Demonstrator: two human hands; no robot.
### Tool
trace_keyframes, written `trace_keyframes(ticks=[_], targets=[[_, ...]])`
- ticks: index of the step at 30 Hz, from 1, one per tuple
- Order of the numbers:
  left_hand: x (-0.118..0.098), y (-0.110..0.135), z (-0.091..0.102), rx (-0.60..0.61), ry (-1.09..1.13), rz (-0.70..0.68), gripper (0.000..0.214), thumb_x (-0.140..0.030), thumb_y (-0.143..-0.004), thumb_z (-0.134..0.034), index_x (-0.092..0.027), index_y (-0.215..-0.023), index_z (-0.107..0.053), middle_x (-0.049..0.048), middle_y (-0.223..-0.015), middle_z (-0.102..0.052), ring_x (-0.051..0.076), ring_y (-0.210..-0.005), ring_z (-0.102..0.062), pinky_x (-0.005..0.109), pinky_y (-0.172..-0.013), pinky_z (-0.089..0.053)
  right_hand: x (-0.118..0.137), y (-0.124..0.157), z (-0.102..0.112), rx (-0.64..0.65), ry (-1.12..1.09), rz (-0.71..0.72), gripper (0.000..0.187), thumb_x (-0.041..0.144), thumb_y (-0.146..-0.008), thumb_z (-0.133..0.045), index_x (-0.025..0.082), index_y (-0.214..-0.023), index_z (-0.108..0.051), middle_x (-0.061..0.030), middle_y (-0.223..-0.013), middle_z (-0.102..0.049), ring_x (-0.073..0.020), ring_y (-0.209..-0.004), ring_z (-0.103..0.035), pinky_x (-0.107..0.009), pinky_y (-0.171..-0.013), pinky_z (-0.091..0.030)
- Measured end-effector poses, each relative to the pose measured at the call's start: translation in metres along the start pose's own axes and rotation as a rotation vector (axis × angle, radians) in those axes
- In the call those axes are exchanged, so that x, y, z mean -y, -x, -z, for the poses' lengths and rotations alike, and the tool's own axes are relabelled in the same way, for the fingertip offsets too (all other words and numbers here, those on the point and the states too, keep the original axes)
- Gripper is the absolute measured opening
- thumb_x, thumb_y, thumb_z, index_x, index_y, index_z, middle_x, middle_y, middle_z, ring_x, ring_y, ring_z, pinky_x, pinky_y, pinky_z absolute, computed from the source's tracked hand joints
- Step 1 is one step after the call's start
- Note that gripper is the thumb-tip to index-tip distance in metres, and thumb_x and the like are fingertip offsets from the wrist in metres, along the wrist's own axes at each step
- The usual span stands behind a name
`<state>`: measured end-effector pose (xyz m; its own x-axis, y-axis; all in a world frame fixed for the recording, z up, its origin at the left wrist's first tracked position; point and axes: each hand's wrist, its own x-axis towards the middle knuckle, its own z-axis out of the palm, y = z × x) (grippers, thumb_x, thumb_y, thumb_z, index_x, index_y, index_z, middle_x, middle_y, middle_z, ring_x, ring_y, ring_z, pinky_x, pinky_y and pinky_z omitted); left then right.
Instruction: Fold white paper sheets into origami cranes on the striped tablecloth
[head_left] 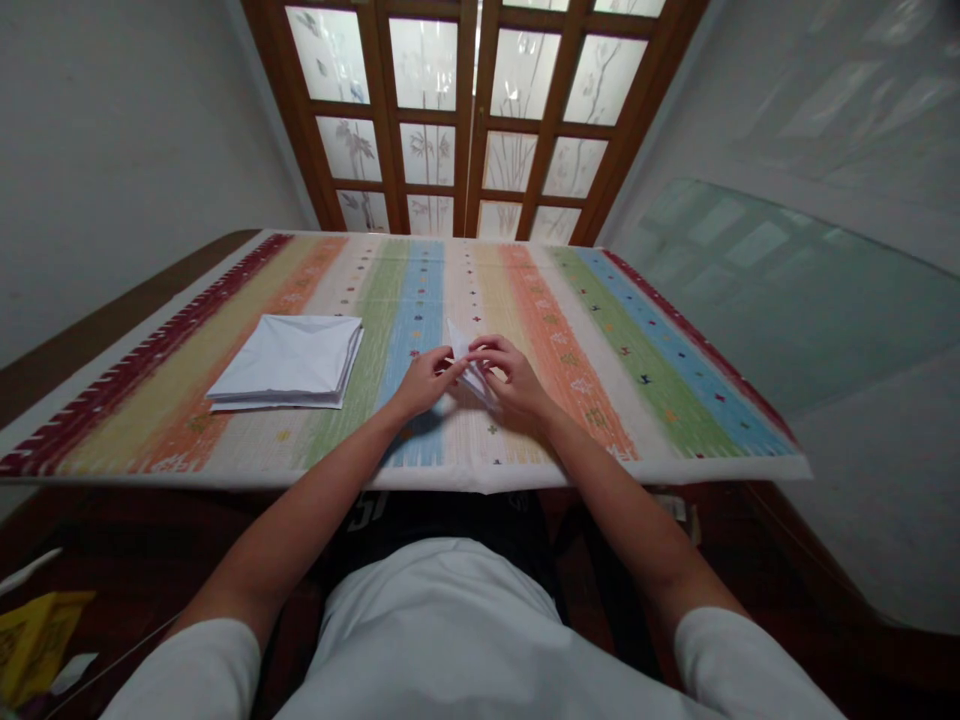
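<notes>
A small folded piece of white paper [463, 358] stands pointed upward over the striped tablecloth [600, 340], held between both hands. My left hand [421, 385] pinches its lower left side with thumb and fingers closed. My right hand [511, 380] pinches the paper's right side, fingers curled over it. Both hands rest near the table's front middle. Part of the paper is hidden under my right fingers.
A stack of white paper sheets [289, 360] lies on the cloth to the left. A wooden door with frosted glass panes [465, 120] stands behind the table. A glass surface [787, 290] extends to the right. Yellow packaging [30, 640] lies at the lower left.
</notes>
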<state>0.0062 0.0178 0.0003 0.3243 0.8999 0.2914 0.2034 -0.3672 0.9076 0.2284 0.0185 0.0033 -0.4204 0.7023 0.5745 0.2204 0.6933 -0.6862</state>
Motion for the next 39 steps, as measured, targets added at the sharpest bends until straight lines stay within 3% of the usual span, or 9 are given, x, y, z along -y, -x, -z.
trace_keyframes(ticks=[3,7,11,13,17,23,30,35,39], targets=[[-0.001,0.0,-0.001,0.021,0.024,0.02,0.019,-0.034,-0.097,-0.064,-0.018,-0.094,-0.075,0.0043,-0.086,-0.071,0.02,-0.078,-0.07,0.033,-0.073,-0.061,0.004,0.001,0.002,-0.031,0.066,-0.041,0.018,0.031,-0.099,-0.072,0.029,-0.111,-0.084,-0.0112,-0.131,-0.066,-0.0262,-0.113,-0.065,-0.044,-0.101,-0.058],[-0.001,-0.002,0.0,-0.007,0.054,0.053,0.019,-0.024,-0.095,-0.058,-0.017,-0.092,-0.075,0.0053,-0.087,-0.069,0.02,-0.078,-0.068,0.033,-0.072,-0.061,0.009,-0.001,0.009,-0.118,0.067,-0.113,0.018,0.025,-0.096,-0.07,0.031,-0.1,-0.086,-0.0096,-0.14,-0.066,-0.0311,-0.132,-0.061,-0.053,-0.121,-0.047],[0.002,-0.003,0.001,-0.048,0.018,0.04,0.016,-0.023,-0.096,-0.059,-0.017,-0.092,-0.073,0.0053,-0.091,-0.069,0.018,-0.08,-0.066,0.029,-0.072,-0.058,0.007,-0.001,0.013,-0.08,-0.057,-0.21,0.025,0.024,-0.094,-0.062,0.03,-0.099,-0.085,-0.0081,-0.12,-0.077,-0.0297,-0.12,-0.068,-0.049,-0.113,-0.052],[0.003,-0.003,0.001,-0.069,0.024,0.029,0.016,-0.021,-0.096,-0.061,-0.017,-0.105,-0.073,0.0046,-0.095,-0.07,0.016,-0.08,-0.065,0.027,-0.073,-0.055,0.005,0.0,0.011,-0.062,-0.08,-0.221,0.027,0.021,-0.087,-0.062,0.029,-0.099,-0.085,-0.0074,-0.113,-0.079,-0.0287,-0.113,-0.071,-0.047,-0.108,-0.054],[0.003,-0.001,0.001,-0.171,0.11,0.039,0.052,-0.02,-0.093,-0.069,-0.024,-0.144,-0.058,0.0013,-0.103,-0.069,0.01,-0.069,-0.059,0.022,-0.065,-0.047,0.002,0.002,0.007,-0.076,-0.117,-0.166,0.035,0.018,-0.08,-0.062,0.027,-0.105,-0.085,-0.0087,-0.116,-0.08,-0.0275,-0.11,-0.073,-0.044,-0.098,-0.059],[-0.004,0.001,0.007,-0.167,-0.023,-0.012,0.012,-0.03,-0.095,-0.07,-0.02,-0.101,-0.069,0.0041,-0.099,-0.073,0.014,-0.079,-0.066,0.026,-0.073,-0.052,0.005,0.003,0.009,-0.013,-0.207,-0.247,0.03,0.039,-0.084,-0.08,0.027,-0.112,-0.084,-0.0109,-0.126,-0.077,-0.0249,-0.103,-0.075,-0.04,-0.09,-0.063],[-0.004,0.005,0.008,-0.01,0.105,-0.06,0.035,-0.038,-0.091,-0.077,-0.02,-0.121,-0.073,0.0118,-0.126,-0.076,0.023,-0.104,-0.075,0.033,-0.087,-0.061,0.006,-0.001,0.009,-0.14,-0.221,-0.334,0.049,0.073,-0.081,-0.085,0.026,-0.096,-0.079,-0.01,-0.108,-0.078,-0.0275,-0.1,-0.073,-0.04,-0.087,-0.06],[-0.002,0.004,0.002,-0.038,0.1,-0.056,0.032,-0.035,-0.092,-0.079,-0.02,-0.119,-0.07,0.0118,-0.121,-0.077,0.023,-0.105,-0.076,0.035,-0.091,-0.062,0.004,-0.003,0.001,-0.21,-0.333,-0.433,0.058,0.064,-0.069,-0.093,0.03,-0.107,-0.065,-0.0017,-0.092,-0.072,-0.0236,-0.088,-0.069,-0.036,-0.081,-0.058],[-0.004,0.003,0.002,-0.128,0.116,-0.026,0.037,-0.024,-0.088,-0.081,-0.023,-0.12,-0.064,0.0085,-0.122,-0.075,0.019,-0.103,-0.076,0.03,-0.087,-0.061,0.003,-0.001,-0.002,-0.165,-0.404,-0.483,0.067,0.053,-0.071,-0.09,0.034,-0.128,-0.06,0.0034,-0.087,-0.067,-0.0195,-0.08,-0.065,-0.031,-0.074,-0.055]])
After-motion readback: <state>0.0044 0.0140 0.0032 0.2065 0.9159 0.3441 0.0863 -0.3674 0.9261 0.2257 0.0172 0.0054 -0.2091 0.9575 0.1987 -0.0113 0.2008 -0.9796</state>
